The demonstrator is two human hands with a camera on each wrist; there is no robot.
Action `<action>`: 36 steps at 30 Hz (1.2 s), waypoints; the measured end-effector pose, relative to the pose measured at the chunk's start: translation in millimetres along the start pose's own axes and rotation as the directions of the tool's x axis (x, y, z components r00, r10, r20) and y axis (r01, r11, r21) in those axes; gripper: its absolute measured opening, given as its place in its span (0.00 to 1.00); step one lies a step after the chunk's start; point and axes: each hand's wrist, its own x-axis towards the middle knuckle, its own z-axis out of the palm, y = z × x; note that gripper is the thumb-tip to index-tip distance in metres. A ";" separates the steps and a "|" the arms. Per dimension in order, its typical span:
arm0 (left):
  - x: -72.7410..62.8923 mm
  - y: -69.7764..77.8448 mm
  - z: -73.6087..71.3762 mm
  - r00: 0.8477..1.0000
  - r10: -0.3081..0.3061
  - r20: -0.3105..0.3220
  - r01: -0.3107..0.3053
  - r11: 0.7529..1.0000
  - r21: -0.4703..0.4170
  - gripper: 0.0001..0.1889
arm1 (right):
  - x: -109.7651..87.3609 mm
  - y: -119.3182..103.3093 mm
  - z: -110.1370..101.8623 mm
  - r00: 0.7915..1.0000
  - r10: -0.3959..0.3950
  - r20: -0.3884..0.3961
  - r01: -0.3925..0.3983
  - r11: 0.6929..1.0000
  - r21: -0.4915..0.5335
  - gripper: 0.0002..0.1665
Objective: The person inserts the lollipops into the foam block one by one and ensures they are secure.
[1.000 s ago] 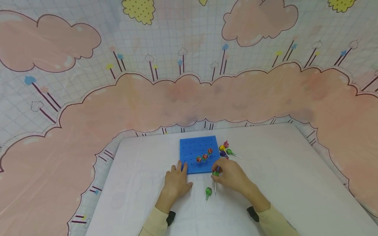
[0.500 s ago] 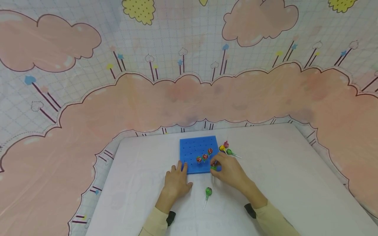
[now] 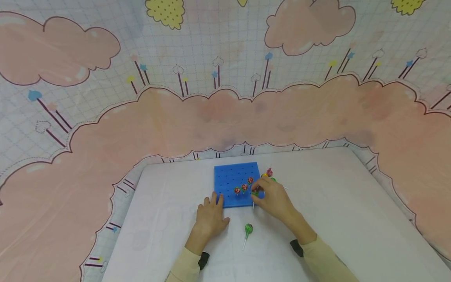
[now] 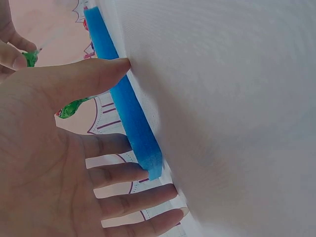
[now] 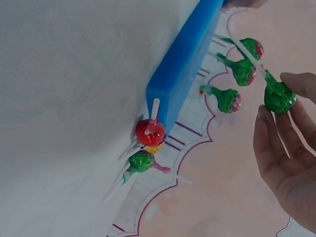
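Note:
My right hand (image 3: pixel 276 200) pinches a green-wrapped lollipop (image 5: pixel 280 97) by its head between thumb and fingertips. Its white stick points down over the near right part of a blue foam board (image 3: pixel 227 172) dotted with small holes. Three lollipops with red-and-green wrappers, among them one at the left (image 3: pixel 237 190), stand upright in the board in a slanting row. On the board's near left corner rests my left hand (image 3: pixel 209 218), fingers spread and fairly straight, thumb out to the side. Another green lollipop (image 3: pixel 248 228) lies in front of the board.
Beside the board's right edge is a loose cluster of lollipops, including a red one (image 5: pixel 150 133) and a green one (image 5: pixel 141 161); my right hand partly covers it in the head view. A white table (image 3: pixel 169 196) lies beneath, with a patterned cloth (image 3: pixel 225 121) behind.
My right hand has moved away from me, carrying the lollipop from the board's near edge to over its near right part. The left hand stays put.

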 end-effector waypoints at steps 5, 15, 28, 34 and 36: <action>-1.1 -0.4 -0.2 1.000 -0.001 0.000 0.001 1.000 0.002 0.44 | 2.3 0.9 0.8 0.999 -0.013 -0.032 0.014 0.999 0.033 0.16; 0.3 -2.6 2.7 1.000 0.002 0.000 -0.002 1.000 0.006 0.44 | 8.7 -0.7 3.2 0.998 0.005 -0.067 0.000 0.998 0.066 0.16; -0.3 -3.1 4.6 1.000 -0.003 0.008 0.003 1.000 0.010 0.44 | 13.4 4.5 8.1 0.991 -0.049 -0.121 0.059 0.995 0.083 0.15; 0.2 -2.1 4.3 1.000 -0.001 0.002 0.001 1.000 0.014 0.44 | 14.9 9.4 11.8 0.989 -0.058 -0.135 0.071 0.993 0.094 0.15; 0.7 -2.0 4.7 1.000 -0.003 0.002 0.003 1.000 0.012 0.44 | 15.6 11.7 14.1 0.987 -0.067 -0.144 0.081 0.992 0.097 0.15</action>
